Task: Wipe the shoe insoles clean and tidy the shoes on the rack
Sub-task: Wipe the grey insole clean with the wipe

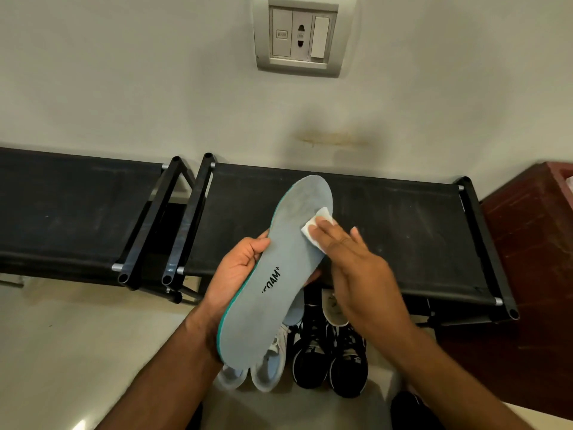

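My left hand (238,271) grips a grey insole (279,274) with a teal edge and black lettering, holding it up at its middle, toe end pointing away. With straight fingers my right hand (356,265) presses a small white wipe (316,223) against the insole's forefoot. Below the insole, on the floor, stand a pair of pale grey-white sneakers (266,370) and a pair of black-and-white sneakers (331,361). Behind them is the black fabric shoe rack (403,231), its top shelf bare.
A second black rack (62,212) stands to the left, almost touching the first. A dark red wooden cabinet (533,274) sits at the right. The wall behind carries a switch and socket plate (299,37). Pale floor (77,352) spreads to the lower left.
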